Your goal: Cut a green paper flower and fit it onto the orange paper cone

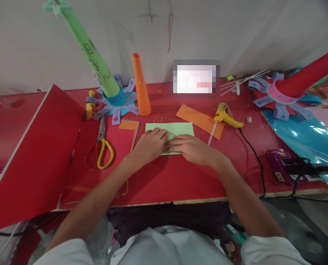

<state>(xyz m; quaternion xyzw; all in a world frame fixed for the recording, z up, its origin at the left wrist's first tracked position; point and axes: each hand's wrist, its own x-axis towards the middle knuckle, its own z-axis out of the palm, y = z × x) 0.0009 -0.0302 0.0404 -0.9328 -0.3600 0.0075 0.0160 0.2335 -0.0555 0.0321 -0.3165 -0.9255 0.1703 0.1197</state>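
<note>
A light green sheet of paper (180, 128) lies on the red tabletop (164, 180). My left hand (153, 141) rests on its left part, fingers bent over the paper. From the right, my right hand (187, 147) presses on the sheet with its fingers extended and close together. The fingertips of both hands meet near the sheet's middle, where part of the paper is raised or folded; the exact fold is hidden. Behind the right hand is an orange paper strip (191, 117), with a yellow glue gun (227, 117) over its right end.
Yellow-handled scissors (105, 151) lie left, near a raised red board (39, 158). An orange cone (142, 92) and a green paper tube (94, 62) stand behind. At right are a red tube (313, 79), blue sheet (299, 136), purple power box (278, 165) and black cable (254, 149).
</note>
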